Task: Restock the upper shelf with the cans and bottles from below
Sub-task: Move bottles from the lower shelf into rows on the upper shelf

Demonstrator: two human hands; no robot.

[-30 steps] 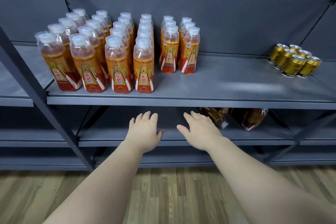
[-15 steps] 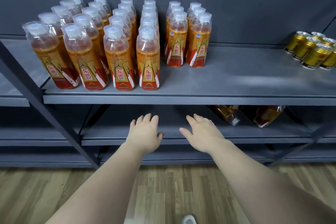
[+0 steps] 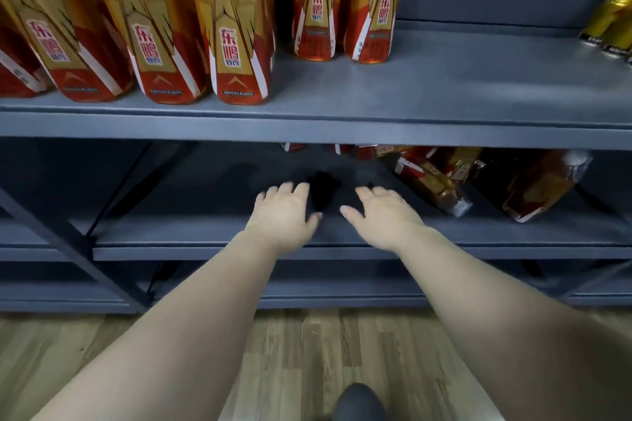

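Grey lower shelf (image 3: 191, 232) is lying under both hands: left hand (image 3: 284, 215) and right hand (image 3: 384, 220) are reaching in spread-fingered, grasping nothing. Toppled bottles (image 3: 432, 181) are lying right of the right hand; upper shelf (image 3: 444, 89) is running above.

Upper-shelf bottles (image 3: 236, 44) capless at the top edge, cans (image 3: 607, 17) half off-frame.

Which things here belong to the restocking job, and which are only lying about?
For the job: lying bottles on the lower shelf; upper shelf; standing bottles and gold cans already there; left hand and right hand, both empty.
Not for the job: wooden floor; dark shoe.
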